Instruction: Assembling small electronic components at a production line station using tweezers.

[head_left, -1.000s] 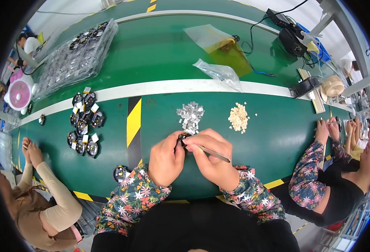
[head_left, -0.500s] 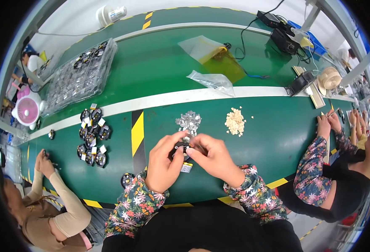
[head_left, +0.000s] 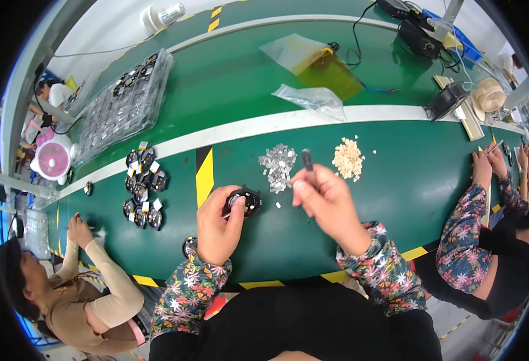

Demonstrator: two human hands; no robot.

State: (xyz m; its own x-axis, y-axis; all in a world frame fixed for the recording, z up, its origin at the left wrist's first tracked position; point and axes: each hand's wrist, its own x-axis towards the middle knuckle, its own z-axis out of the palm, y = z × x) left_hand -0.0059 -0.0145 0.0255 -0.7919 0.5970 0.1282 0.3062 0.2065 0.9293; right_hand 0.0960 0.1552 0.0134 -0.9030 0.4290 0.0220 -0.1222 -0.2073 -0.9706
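Note:
My left hand [head_left: 217,225] is closed around a round black electronic housing [head_left: 244,202], with the thumb lying across its open face. Apart from it, to the right, my right hand [head_left: 330,207] pinches a slim dark tool [head_left: 306,157]. Its upper end sticks out above the fingers; its kind is unclear. A heap of small silvery-grey pieces [head_left: 278,165] lies just beyond both hands. Below that heap, between the hands, is a tiny white piece [head_left: 278,205]. A pile of small beige pieces [head_left: 348,159] lies beyond the right hand.
Several black round units [head_left: 143,186] with white parts are grouped at left. Another unit [head_left: 189,245] is partly hidden by my left sleeve. Behind stand clear trays [head_left: 120,108], a plastic bag [head_left: 311,101] and a black fan [head_left: 446,101]. Co-workers sit on both sides.
My hands have separated: the right one moved right, off the housing, and a dark tool now shows in it. The left moved slightly left with the housing. The view has shifted a little.

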